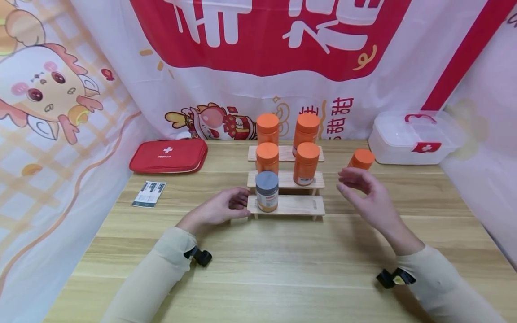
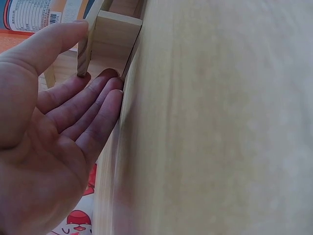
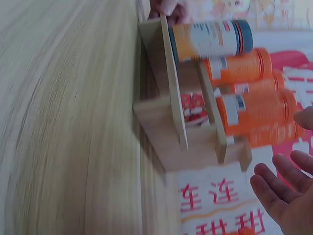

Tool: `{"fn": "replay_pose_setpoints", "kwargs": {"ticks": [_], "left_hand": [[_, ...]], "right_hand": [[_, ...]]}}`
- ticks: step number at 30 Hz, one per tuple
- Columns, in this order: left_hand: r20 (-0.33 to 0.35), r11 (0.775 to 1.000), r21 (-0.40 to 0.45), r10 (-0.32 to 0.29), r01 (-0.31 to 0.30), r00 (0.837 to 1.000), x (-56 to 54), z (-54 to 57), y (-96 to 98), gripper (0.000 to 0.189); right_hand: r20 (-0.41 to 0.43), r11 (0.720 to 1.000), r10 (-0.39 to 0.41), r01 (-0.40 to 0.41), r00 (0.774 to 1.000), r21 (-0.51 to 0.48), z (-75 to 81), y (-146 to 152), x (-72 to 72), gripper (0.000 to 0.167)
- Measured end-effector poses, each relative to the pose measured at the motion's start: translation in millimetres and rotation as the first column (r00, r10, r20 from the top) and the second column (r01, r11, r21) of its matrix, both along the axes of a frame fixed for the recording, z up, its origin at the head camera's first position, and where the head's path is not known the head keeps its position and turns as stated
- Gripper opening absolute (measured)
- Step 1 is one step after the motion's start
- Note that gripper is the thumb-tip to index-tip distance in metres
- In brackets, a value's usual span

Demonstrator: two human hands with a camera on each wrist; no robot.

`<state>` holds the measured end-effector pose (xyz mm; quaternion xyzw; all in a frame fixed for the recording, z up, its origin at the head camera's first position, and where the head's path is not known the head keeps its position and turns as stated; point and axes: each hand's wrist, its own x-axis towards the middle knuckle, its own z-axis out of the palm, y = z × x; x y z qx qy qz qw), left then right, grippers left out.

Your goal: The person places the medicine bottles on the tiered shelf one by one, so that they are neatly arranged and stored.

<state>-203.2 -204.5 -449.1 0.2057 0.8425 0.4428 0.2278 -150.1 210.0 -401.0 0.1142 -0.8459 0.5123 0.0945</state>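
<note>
My left hand [image 1: 224, 206] is at the left end of a three-step wooden display shelf [image 1: 296, 205], thumb at the front corner of the lowest board and fingers behind it. In the left wrist view the thumb and index fingertip meet the board's end [image 2: 84, 56]. A grey-lidded bottle [image 1: 267, 190] stands on the lowest step, near that hand. Orange bottles [image 1: 305, 163] stand in pairs on the two upper steps. To the shelf's right, my right hand [image 1: 369, 197] hovers with thumb and fingers apart, holding nothing. Just beyond its fingers stands another orange bottle [image 1: 362, 158], partly hidden.
A red first aid pouch [image 1: 168, 155] lies at the back left, with a small printed card [image 1: 149, 194] before it. At the back right sits a white lidded first aid box [image 1: 416, 137]. Printed cloth hangs behind and along the sides of the wooden table [image 1: 258, 273].
</note>
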Motion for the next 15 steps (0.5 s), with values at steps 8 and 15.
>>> {"fn": "replay_pose_setpoints", "kwargs": {"ticks": [8, 15], "left_hand": [[-0.001, 1.0, -0.002, -0.004, 0.004, 1.0, -0.7, -0.6, 0.1, 0.062], [0.005, 1.0, -0.002, 0.001, -0.001, 1.0, -1.3, -1.2, -0.4, 0.062]], "right_hand": [[-0.038, 0.995, -0.099, 0.099, 0.994, 0.011, -7.9, 26, -3.9, 0.043], [-0.012, 0.982, -0.187, 0.187, 0.982, -0.01, -15.9, 47, -12.6, 0.045]]}}
